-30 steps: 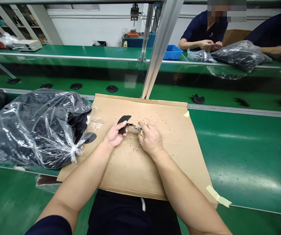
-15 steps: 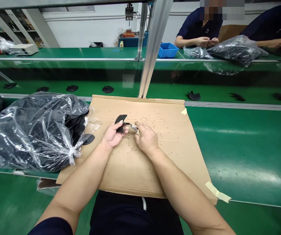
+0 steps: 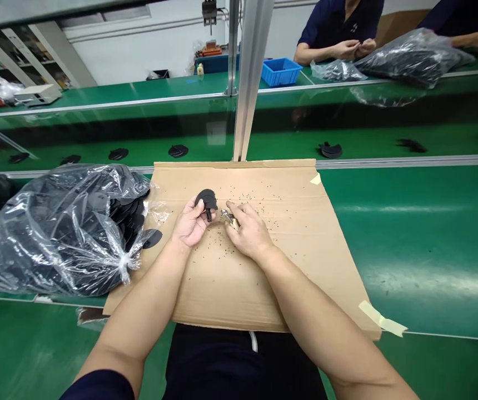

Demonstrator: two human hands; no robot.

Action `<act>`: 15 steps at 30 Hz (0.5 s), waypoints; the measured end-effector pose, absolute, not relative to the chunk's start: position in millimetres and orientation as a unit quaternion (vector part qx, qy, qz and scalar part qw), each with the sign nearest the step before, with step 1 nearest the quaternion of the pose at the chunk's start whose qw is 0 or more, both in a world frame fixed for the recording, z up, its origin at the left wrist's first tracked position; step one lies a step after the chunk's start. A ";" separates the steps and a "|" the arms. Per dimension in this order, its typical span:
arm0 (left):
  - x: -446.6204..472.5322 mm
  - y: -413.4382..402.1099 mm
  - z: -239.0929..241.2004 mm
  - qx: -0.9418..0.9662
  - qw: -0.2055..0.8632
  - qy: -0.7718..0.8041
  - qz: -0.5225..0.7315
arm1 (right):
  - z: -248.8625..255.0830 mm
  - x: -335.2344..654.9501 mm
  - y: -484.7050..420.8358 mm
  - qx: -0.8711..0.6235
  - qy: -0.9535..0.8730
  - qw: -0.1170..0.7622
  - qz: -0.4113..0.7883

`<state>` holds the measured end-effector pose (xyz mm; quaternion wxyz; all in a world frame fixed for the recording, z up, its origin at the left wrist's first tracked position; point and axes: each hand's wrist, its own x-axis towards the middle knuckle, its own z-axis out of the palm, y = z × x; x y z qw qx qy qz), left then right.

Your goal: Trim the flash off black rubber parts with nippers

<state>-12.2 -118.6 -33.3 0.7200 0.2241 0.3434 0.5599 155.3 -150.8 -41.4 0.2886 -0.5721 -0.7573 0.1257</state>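
The left hand (image 3: 189,223) pinches a black piece (image 3: 206,199) upright, just left of the small metal tool (image 3: 227,216) gripped in the right hand (image 3: 248,236).

flat black piece (image 3: 206,198), upright, over cardboard (image 3: 230,278)

Both forearms are bare to above the elbow. The left arm (image 3: 147,311) ends in a dark navy short sleeve (image 3: 97,386) (only its hem shows). Dark trousers (image 3: 222,361) cover the lap, with a white drawstring (image 3: 254,341) at the waist.
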 end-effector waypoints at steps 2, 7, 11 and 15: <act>-12.6 -117.6 -32.5 0.203 0.713 0.367 0.562 | -39.9 154.5 -152.0 -0.567 -0.764 0.283 0.124; -14.7 -118.5 -30.3 0.154 0.760 0.366 0.514 | -37.0 152.6 -153.0 -0.549 -0.790 0.247 0.117; -14.9 -121.2 -30.4 0.167 0.796 0.339 0.473 | -33.6 150.2 -155.0 -0.538 -0.809 0.206 0.118; -15.8 -120.6 -34.2 0.197 0.795 0.344 0.460 | -31.1 150.1 -156.8 -0.540 -0.815 0.174 0.121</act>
